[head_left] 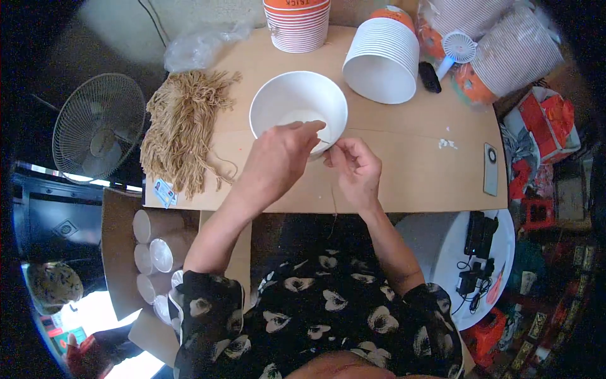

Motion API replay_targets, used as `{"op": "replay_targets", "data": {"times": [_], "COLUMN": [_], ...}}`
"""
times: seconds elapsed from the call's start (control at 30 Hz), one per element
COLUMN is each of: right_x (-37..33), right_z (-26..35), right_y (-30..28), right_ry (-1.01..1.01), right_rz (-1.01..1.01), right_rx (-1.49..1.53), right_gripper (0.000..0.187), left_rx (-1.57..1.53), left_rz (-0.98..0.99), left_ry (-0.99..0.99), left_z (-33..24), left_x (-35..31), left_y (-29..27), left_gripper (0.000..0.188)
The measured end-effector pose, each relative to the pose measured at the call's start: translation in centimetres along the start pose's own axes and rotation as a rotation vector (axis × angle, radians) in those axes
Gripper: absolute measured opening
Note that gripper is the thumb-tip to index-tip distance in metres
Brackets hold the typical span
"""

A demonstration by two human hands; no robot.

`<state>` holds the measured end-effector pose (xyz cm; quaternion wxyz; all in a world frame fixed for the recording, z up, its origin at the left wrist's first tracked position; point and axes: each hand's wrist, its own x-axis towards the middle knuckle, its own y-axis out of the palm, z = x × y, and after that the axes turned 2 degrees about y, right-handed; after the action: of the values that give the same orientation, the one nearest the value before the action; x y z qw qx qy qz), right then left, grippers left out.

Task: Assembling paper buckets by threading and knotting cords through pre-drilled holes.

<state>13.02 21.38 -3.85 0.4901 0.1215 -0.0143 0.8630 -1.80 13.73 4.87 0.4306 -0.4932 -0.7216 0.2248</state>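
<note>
A white paper bucket [268, 104] stands on the cardboard-covered table in front of me, its mouth facing up. My left hand [278, 161] reaches over the near rim, fingertips inside the bucket, pinching what looks like a thin brown cord. At the rim's near right side, my right hand [358, 169] is closed with thumb and fingers together on the same cord [334, 196]. The cord's tail hangs below that hand past the table edge. Part of the rim is hidden behind my fingers. A heap of tan cords [183, 132] lies left of the bucket.
Stacked buckets [379, 60] lie at the back right, and another stack [297, 28] stands behind. Bagged stacks [517, 57], a handheld fan [459, 49] and a grey device [490, 167] are rightward. Left are a large fan [101, 126] and a box with clear cups [117, 234].
</note>
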Motion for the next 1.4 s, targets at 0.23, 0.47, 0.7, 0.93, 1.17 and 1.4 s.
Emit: {"op": "replay_targets", "data": {"times": [0.23, 0.47, 0.7, 0.93, 1.17, 1.4], "right_x": [0.1, 0.3, 0.3, 0.2, 1.9, 2.2], "right_z": [-0.6, 0.3, 0.4, 2.4, 2.6, 3.6], "right_y": [-0.6, -0.5, -0.4, -0.7, -1.5, -1.6], "right_ry": [0.034, 0.082, 0.108, -0.095, -0.043, -0.015], "right_rz": [0.038, 0.057, 0.052, -0.104, 0.072, 0.039], "right_rx": [-0.035, 0.061, 0.092, -0.131, -0.241, 0.017], "right_gripper": [0.010, 0.012, 0.010, 0.018, 0.018, 0.017], "left_rx": [-0.033, -0.197, -0.380, -0.370, -0.395, -0.190], "left_rz": [0.254, 0.233, 0.384, 0.219, 0.262, 0.295], "left_ry": [0.055, -0.041, -0.046, -0.110, 0.138, 0.277], "left_z": [1.9, 2.5, 3.2, 3.7, 1.7, 1.7], "left_x": [2.4, 2.5, 3.2, 2.4, 3.3, 2.2], "left_y": [-0.1, 0.5, 0.1, 0.3, -0.8, 0.1], "left_gripper": [0.016, 0.015, 0.015, 0.012, 0.027, 0.056]}}
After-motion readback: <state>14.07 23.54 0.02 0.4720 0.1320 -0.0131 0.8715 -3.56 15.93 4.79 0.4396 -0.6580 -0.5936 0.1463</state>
